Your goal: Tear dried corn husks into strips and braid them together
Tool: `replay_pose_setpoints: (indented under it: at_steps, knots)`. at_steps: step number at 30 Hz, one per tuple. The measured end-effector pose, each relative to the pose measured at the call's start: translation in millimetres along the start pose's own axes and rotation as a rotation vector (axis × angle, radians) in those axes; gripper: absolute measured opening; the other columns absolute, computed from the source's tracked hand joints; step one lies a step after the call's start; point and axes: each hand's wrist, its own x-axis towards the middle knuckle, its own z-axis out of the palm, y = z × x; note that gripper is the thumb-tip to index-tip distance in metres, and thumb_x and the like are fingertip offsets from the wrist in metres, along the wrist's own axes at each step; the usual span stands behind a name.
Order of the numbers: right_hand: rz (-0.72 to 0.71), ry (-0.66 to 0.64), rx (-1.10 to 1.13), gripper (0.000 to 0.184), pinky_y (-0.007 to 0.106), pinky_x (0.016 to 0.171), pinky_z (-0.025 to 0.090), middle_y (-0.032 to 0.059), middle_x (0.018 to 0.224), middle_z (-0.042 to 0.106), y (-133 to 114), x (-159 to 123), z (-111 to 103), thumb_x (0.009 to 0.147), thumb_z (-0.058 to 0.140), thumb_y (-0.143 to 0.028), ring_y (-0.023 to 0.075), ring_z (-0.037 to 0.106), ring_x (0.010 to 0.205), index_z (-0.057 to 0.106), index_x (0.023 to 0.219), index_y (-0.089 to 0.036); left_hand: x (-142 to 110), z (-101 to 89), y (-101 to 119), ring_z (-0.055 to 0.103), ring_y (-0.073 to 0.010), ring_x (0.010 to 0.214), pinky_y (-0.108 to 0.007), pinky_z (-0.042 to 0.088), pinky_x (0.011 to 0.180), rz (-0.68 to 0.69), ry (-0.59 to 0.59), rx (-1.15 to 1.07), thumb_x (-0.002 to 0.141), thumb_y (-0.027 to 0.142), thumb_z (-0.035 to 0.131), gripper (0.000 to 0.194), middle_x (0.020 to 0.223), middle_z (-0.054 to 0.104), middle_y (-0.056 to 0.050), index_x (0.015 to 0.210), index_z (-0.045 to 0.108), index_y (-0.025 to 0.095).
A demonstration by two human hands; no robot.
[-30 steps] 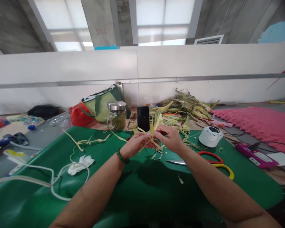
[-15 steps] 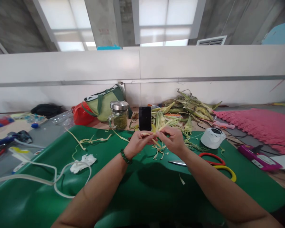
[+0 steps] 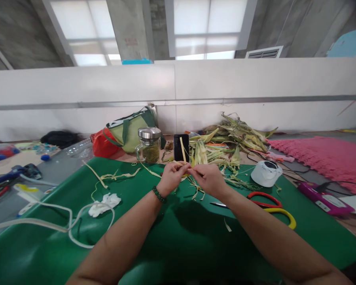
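Note:
Pale yellow corn husk strips (image 3: 182, 149) are pinched between my two hands, one strip standing up in front of the phone. My left hand (image 3: 172, 177), with a green bead bracelet at the wrist, is closed on them from the left. From the right, my right hand (image 3: 209, 179) grips them with bent fingers, its fingertips close to the left ones. The exact hold is hidden by the fingers. Just behind stands a dark phone (image 3: 178, 144). Scissors (image 3: 279, 211) with one red and one yellow handle lie partly under my right forearm.
A green mat (image 3: 178, 241) covers the table. Beyond it are a glass jar (image 3: 150, 150), a green bag (image 3: 121, 134) and a pile of corn husks (image 3: 240, 132). White cable (image 3: 41, 224) and crumpled tissue (image 3: 102, 206) lie left; a white roll (image 3: 266, 173) and purple power strip (image 3: 323, 200) right.
My hands have drawn closer together at the fingertips. A husk strip now points upward before the phone, where earlier the strips spread sideways and down. The view has shifted slightly.

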Motion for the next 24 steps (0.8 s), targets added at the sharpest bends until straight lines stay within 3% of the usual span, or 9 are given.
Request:
replay_pose_setpoints:
  at_steps: [3, 6, 10, 13, 17, 21, 24]
  knots:
    - [-0.049, 0.01, -0.093, 0.038, 0.023, 0.05, 0.026, 0.0, 0.05, 0.053, 3, -1, -3, 0.089, 0.045, -0.032, 0.0098, 0.041, 0.047, 0.057, 0.056, -0.017, 0, -3.2, 6, 0.063, -0.0188, 0.067, -0.027, 0.05, 0.06, -0.025, -0.059, 0.002, 0.066, 0.043, 0.07, 0.031, 0.072, 0.071, -0.008, 0.061, 0.071, 0.013]
    - [0.03, 0.003, -0.139, 0.036, 0.023, 0.05, 0.026, 0.0, 0.051, 0.055, 11, 2, -6, 0.087, 0.049, -0.034, 0.0104, 0.043, 0.047, 0.059, 0.057, -0.018, 0, -7.8, 11, 0.065, -0.0197, 0.069, -0.027, 0.051, 0.062, -0.031, -0.113, 0.059, 0.068, 0.046, 0.068, 0.033, 0.071, 0.072, -0.009, 0.064, 0.073, 0.013]
    - [0.132, 0.03, -0.137, 0.024, 0.022, 0.053, 0.03, 0.0009, 0.06, 0.062, 21, 6, -8, 0.082, 0.057, -0.034, 0.012, 0.051, 0.054, 0.063, 0.064, -0.018, -1, -11.2, 9, 0.068, -0.0222, 0.073, -0.028, 0.051, 0.063, -0.217, -0.201, -0.029, 0.067, 0.049, 0.069, 0.041, 0.071, 0.073, -0.01, 0.085, 0.073, 0.012]
    - [0.138, 0.018, -0.058, 0.021, 0.022, 0.053, 0.032, 0.0002, 0.059, 0.061, 23, 8, -8, 0.082, 0.057, -0.031, 0.0115, 0.051, 0.055, 0.064, 0.066, -0.018, -2, -10.7, 8, 0.068, -0.0221, 0.075, -0.028, 0.051, 0.066, -0.269, -0.21, -0.109, 0.065, 0.047, 0.071, 0.041, 0.075, 0.073, -0.011, 0.086, 0.072, 0.012]
    - [0.163, 0.039, 0.102, 0.026, 0.021, 0.05, 0.031, -0.0013, 0.053, 0.055, 18, 8, -7, 0.081, 0.057, -0.033, 0.0102, 0.047, 0.051, 0.061, 0.062, -0.017, -4, -8.0, 12, 0.064, -0.0174, 0.065, -0.026, 0.051, 0.062, -0.187, -0.169, -0.07, 0.064, 0.042, 0.073, 0.034, 0.068, 0.071, -0.008, 0.08, 0.073, 0.012]
    - [0.126, 0.076, 0.179, 0.029, 0.021, 0.048, 0.031, -0.002, 0.051, 0.053, 9, 6, -8, 0.081, 0.056, -0.036, 0.0092, 0.043, 0.048, 0.06, 0.06, -0.016, -5, -7.9, 17, 0.056, -0.0122, 0.051, -0.022, 0.046, 0.05, -0.043, -0.164, 0.068, 0.064, 0.041, 0.072, 0.028, 0.055, 0.065, -0.004, 0.062, 0.07, 0.013]
    - [0.112, 0.089, 0.188, 0.031, 0.022, 0.048, 0.031, -0.0021, 0.05, 0.052, 6, 6, -10, 0.08, 0.056, -0.036, 0.009, 0.042, 0.047, 0.057, 0.057, -0.017, -5, -11.9, 19, 0.054, -0.0106, 0.048, -0.021, 0.044, 0.048, -0.057, -0.224, 0.073, 0.066, 0.041, 0.072, 0.028, 0.05, 0.062, -0.002, 0.06, 0.069, 0.014]
